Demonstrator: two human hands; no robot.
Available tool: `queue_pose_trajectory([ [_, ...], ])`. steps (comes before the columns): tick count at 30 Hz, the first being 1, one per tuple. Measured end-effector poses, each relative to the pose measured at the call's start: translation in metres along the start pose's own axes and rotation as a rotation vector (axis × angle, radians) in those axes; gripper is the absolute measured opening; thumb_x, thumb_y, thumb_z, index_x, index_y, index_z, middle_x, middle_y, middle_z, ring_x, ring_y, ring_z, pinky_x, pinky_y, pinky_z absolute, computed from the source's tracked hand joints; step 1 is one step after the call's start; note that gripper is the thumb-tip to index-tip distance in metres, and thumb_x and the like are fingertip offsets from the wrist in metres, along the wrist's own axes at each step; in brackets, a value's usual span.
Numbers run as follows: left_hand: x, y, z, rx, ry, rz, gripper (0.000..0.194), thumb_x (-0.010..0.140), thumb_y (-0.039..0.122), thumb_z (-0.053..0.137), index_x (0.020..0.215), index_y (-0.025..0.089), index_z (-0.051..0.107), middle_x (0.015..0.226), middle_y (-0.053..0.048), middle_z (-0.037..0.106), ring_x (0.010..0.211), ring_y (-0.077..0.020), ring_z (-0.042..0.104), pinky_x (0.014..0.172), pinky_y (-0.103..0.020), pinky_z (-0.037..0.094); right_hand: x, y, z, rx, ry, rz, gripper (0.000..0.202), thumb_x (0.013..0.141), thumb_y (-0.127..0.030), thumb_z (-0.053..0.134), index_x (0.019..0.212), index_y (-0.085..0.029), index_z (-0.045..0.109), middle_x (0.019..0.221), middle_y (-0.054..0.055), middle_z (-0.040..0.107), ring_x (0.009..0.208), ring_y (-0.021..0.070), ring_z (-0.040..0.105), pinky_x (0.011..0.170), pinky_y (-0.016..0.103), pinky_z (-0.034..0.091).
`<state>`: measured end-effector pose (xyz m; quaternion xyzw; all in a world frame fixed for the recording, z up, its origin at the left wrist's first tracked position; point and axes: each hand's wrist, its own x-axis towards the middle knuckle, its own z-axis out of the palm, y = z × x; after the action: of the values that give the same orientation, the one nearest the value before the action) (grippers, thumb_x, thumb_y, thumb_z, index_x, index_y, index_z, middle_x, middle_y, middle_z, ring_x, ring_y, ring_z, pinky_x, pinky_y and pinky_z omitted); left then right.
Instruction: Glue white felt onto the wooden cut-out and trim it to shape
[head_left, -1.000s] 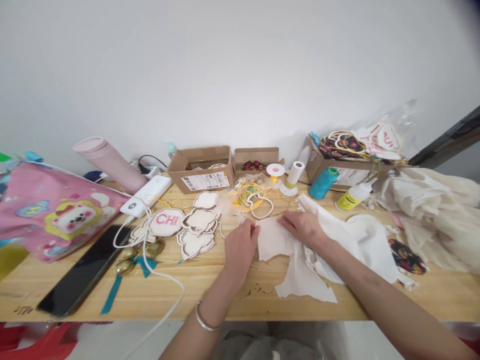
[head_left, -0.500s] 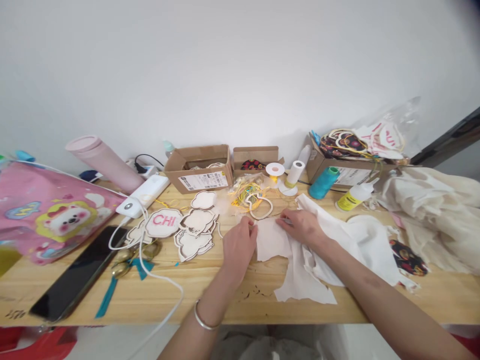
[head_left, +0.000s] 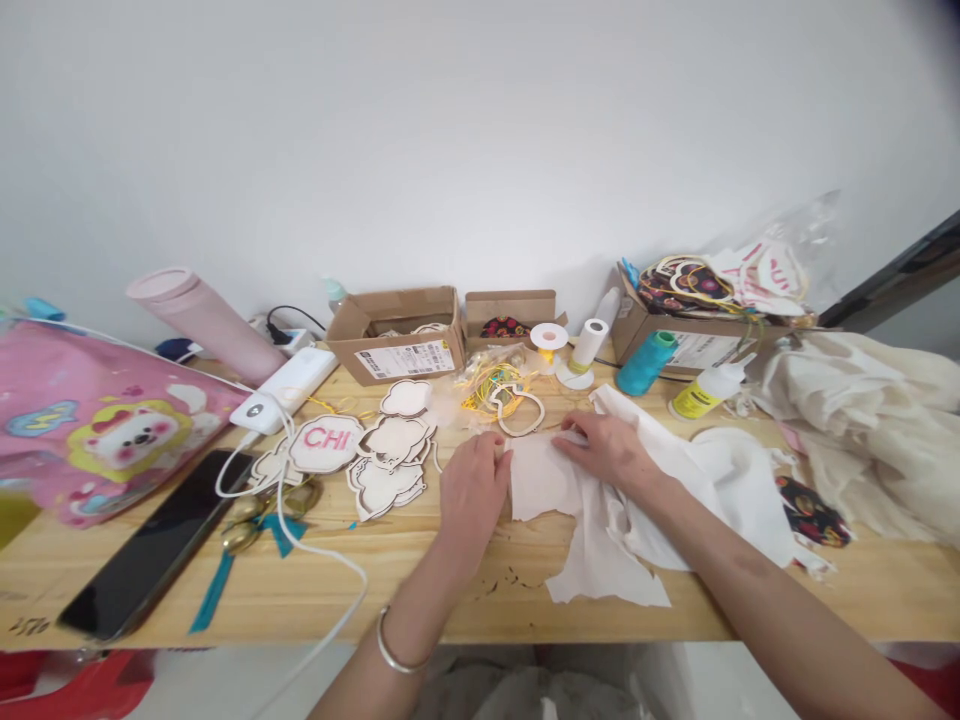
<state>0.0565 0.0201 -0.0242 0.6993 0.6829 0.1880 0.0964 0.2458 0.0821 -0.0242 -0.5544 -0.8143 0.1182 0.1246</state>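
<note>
A piece of thin white fabric (head_left: 546, 488) with ragged edges lies on the wooden table between my two hands. At its left upper corner, my left hand (head_left: 475, 480) has the thumb and fingers closed on the edge. My right hand (head_left: 600, 445) rests on the upper right part of the same fabric, fingers bent and pressed down on it; the fingertips are partly hidden. More white cloth (head_left: 675, 500) spreads under and behind my right forearm. Just beyond my hands sits a pale cloud-shaped frame (head_left: 519, 432) beside tangled yellow cord (head_left: 491, 385).
Left of my hands lie several cut wooden shapes (head_left: 391, 470), a "CHI" patch (head_left: 324, 443), a white cable (head_left: 337, 556) and a black phone (head_left: 150, 550). Cardboard boxes (head_left: 409, 358), a teal thread cone (head_left: 646, 364) and a glue bottle (head_left: 705, 388) line the back. Cream cloth (head_left: 870, 430) is heaped right.
My left hand has shifted very slightly left. Both hands stay at the fabric, which lies almost as before; the whole view has moved a little.
</note>
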Motion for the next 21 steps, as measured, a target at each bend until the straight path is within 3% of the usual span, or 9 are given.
queue_pose_trajectory([
  [2, -0.003, -0.003, 0.003, -0.036, 0.022, 0.205, 0.023, 0.087, 0.021, 0.036, 0.099, 0.018, 0.056, 0.104, -0.008, 0.061, 0.101, -0.0185, 0.054, 0.087, -0.034, 0.042, -0.004, 0.0, -0.002, 0.037, 0.13, -0.084, 0.023, 0.077, -0.032, 0.053, 0.091, -0.016, 0.06, 0.088, 0.009, 0.065, 0.085, 0.0215, 0.059, 0.073, 0.032, 0.044],
  [5, -0.005, -0.007, 0.011, -0.045, -0.043, 0.476, 0.036, 0.088, 0.014, 0.029, 0.118, 0.015, 0.047, 0.125, -0.01, 0.05, 0.116, -0.0165, 0.045, 0.097, -0.034, 0.038, -0.019, -0.012, 0.0, 0.117, 0.285, -0.18, 0.024, 0.083, -0.028, 0.043, 0.096, -0.016, 0.06, 0.097, 0.011, 0.065, 0.093, 0.0217, 0.058, 0.083, 0.036, 0.045],
  [8, -0.006, -0.009, 0.021, 0.067, -0.108, 0.606, 0.042, 0.088, 0.013, 0.026, 0.129, 0.007, 0.036, 0.136, -0.014, 0.039, 0.126, -0.0186, 0.034, 0.103, -0.036, 0.031, -0.04, -0.025, 0.013, 0.141, 0.264, -0.235, 0.034, 0.087, -0.025, 0.032, 0.11, -0.018, 0.056, 0.111, 0.01, 0.061, 0.104, 0.02, 0.055, 0.09, 0.038, 0.044],
  [13, -0.01, -0.007, 0.031, 0.196, -0.151, 0.605, 0.046, 0.091, 0.027, 0.025, 0.13, 0.005, 0.035, 0.137, -0.015, 0.035, 0.129, -0.0208, 0.029, 0.105, -0.038, 0.026, -0.063, -0.019, 0.041, -0.059, 0.069, -0.294, 0.048, 0.087, -0.03, 0.036, 0.127, -0.004, 0.041, 0.132, 0.02, 0.042, 0.124, 0.0253, 0.037, 0.1, 0.043, 0.036],
  [21, -0.016, -0.012, 0.013, 0.131, -0.198, 0.52, 0.054, 0.087, 0.041, 0.032, 0.131, 0.01, 0.034, 0.138, -0.016, 0.034, 0.129, -0.0224, 0.029, 0.104, -0.04, 0.027, -0.067, -0.009, 0.039, -0.111, 0.057, -0.339, 0.054, 0.086, -0.035, 0.041, 0.132, -0.006, 0.036, 0.136, 0.018, 0.037, 0.128, 0.0235, 0.031, 0.103, 0.041, 0.035],
])
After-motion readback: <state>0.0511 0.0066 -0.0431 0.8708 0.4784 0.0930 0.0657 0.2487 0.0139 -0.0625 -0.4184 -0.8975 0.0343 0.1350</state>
